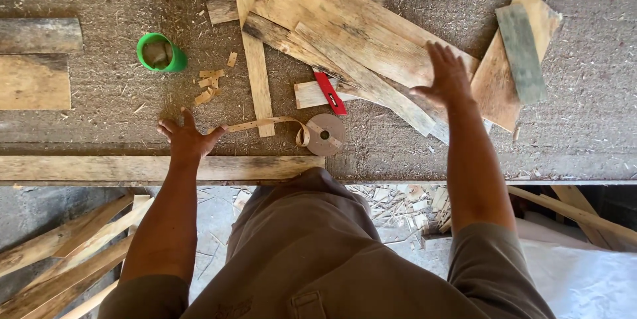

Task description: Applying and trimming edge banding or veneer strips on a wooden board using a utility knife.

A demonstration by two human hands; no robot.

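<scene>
Cup: green (160, 52), seen upright on the dusty bench
Red tool: (330, 93) possibly a cutter, laid among offcuts
Chips: (209, 84) scattered nearby

Under the left hand's fingers (174, 127) the bench (99, 113) looks rough and matt, dusted with sawdust. Just below them lies a pale, bare wooden plank (99, 168), dry and unvarnished. Under the right hand's fingers (443, 60) the boards (345, 27) are weathered wood, coarse-grained. Between the hands: a tan paper-like tape roll (324, 134), a glossy red plastic piece (330, 93). Beyond the left fingers, a smooth green plastic cup (160, 52).
</scene>
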